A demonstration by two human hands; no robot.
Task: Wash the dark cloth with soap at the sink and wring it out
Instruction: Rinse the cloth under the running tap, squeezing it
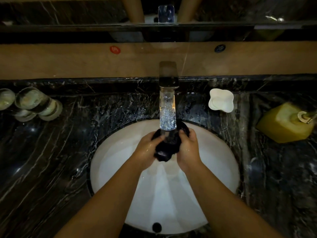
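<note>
Both hands, left hand (148,146) and right hand (187,147), had their fingers curled tight around the bunched dark cloth (166,147) over the white sink (109,162), just under the running faucet (168,100), where the stream could splash onto the marble counter (51,152).

Room was dim. Black white-veined marble counter (51,152), wet with splashes near the basin. Tan backsplash wall (68,62) behind, mirror (68,12) above it on a dark ledge.

Head camera, looking steeply down, close over sink (109,169).
</note>
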